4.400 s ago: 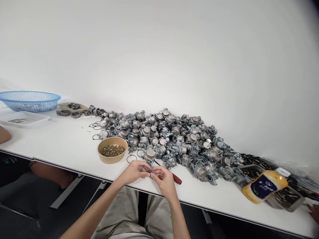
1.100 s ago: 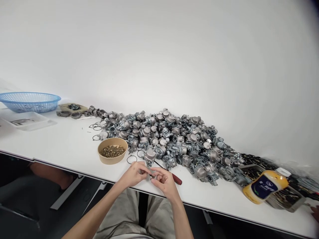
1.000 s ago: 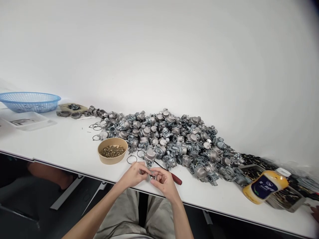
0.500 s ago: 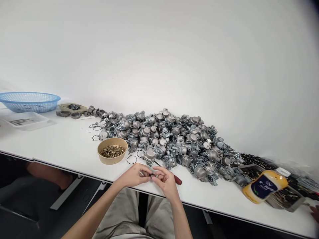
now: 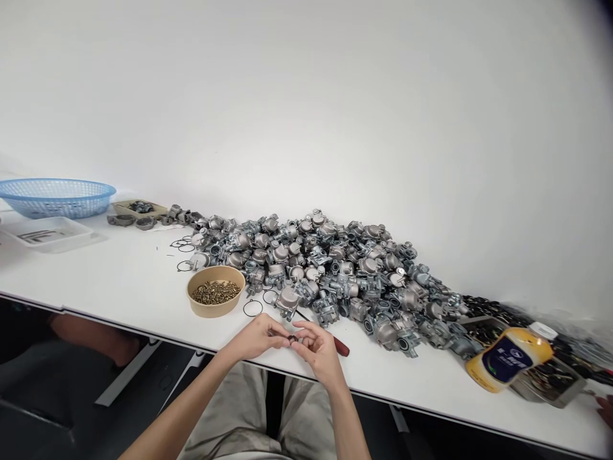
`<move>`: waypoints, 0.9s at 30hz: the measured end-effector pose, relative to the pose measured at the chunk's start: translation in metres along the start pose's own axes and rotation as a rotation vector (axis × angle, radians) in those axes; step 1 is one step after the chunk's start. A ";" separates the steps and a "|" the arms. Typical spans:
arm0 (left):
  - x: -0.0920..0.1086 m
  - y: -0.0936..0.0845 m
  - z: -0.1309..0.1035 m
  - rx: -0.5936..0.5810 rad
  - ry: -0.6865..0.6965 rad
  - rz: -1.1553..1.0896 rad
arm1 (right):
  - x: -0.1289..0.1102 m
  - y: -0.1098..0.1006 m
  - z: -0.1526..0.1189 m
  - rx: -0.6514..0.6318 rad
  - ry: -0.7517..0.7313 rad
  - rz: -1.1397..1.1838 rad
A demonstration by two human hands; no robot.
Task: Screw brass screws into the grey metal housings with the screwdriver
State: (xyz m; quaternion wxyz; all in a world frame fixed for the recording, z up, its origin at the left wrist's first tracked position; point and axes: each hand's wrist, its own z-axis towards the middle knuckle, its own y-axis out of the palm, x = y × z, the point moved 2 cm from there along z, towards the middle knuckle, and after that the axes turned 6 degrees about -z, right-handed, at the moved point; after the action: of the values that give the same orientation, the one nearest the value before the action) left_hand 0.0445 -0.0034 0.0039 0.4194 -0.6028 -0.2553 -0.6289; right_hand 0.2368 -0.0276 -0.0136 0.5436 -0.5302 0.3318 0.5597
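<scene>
Pretty crowded bench, tbh. Big heap of grey metal castings, carburetor-looking, sprawled across the white table in front of a bare wall. Left of the near edge of the heap, a tan bowl full of brass-coloured screws, then a thin black ring lying flat just beside it. Further left, a blue mesh basket, a white plastic tray with some thin dark strips in it, and a beige tray behind. Off to the right, a yellow bottle tilted over against a metal tray, plus a bit of another person's hand at the frame edge.

Closest thing to being in the way: a red-handled screwdriver, right behind the right hand and partly covered by it, shaft running off toward the heap.

Now for the small dark part: pinched up between both hands, near the table's front edge and over the lap side of the heap. Left hand closed narrow, thumb and finger on it; right hand gripping from the other side, thumb and fingertips close together. Mostly hidden by fingers, so can't tell which way it points, or how its long axis runs
</scene>
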 end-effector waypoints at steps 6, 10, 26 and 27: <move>-0.003 0.001 0.001 0.017 -0.010 -0.012 | 0.000 -0.001 0.001 -0.019 0.004 0.060; 0.001 0.004 -0.001 0.029 0.005 -0.012 | -0.001 -0.002 0.000 -0.015 -0.009 0.119; 0.004 0.011 0.000 -0.003 0.013 0.063 | -0.006 0.002 -0.006 -0.007 0.093 0.132; 0.003 0.012 0.000 0.008 0.006 0.062 | -0.005 0.002 -0.006 -0.008 0.096 0.122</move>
State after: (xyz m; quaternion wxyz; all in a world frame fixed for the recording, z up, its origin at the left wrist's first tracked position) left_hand 0.0544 -0.0102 0.0051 0.4418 -0.6068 -0.2377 -0.6166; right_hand 0.2359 -0.0349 -0.0101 0.4900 -0.5374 0.3870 0.5669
